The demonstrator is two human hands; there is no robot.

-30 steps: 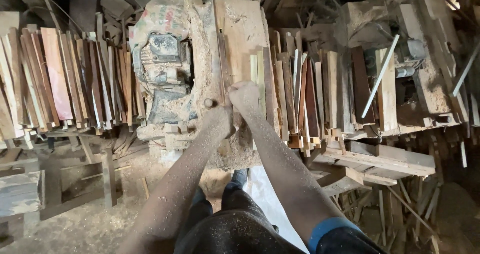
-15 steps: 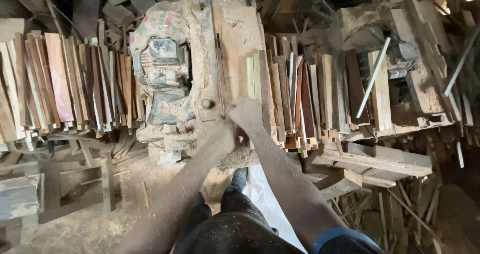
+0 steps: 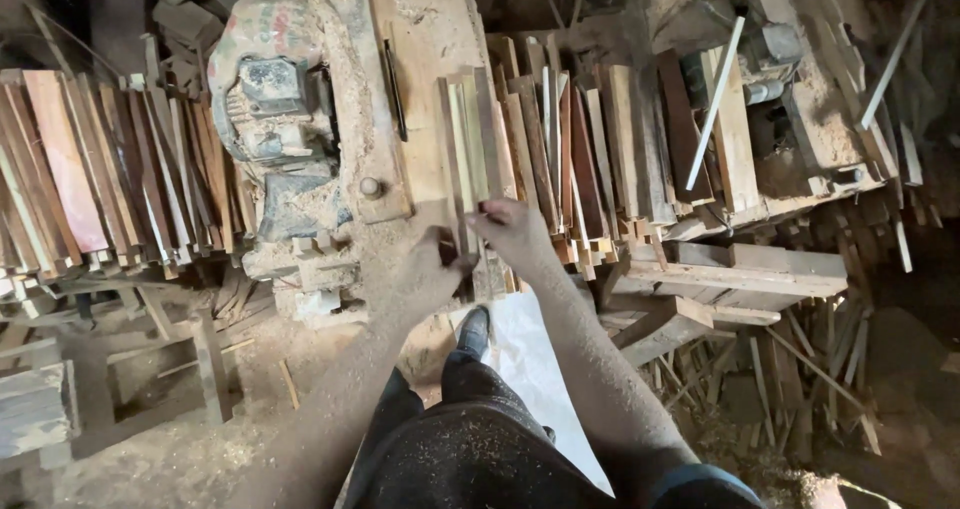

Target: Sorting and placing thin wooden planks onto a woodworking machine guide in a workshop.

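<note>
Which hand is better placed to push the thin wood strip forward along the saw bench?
Probably the left hand: it sits at the near end of the strip. The right hand pinches beside it, nearer the stacked slats.

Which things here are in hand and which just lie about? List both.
In hand: left hand and right hand on the thin wood strips atop the dusty saw table.

Lying about: motor, slat stack at left, white rod, wooden stool.

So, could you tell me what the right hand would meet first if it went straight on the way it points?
Probably the pale wooden strips lying on the sawdusty table; the right hand already seems to be at their near ends.
</note>
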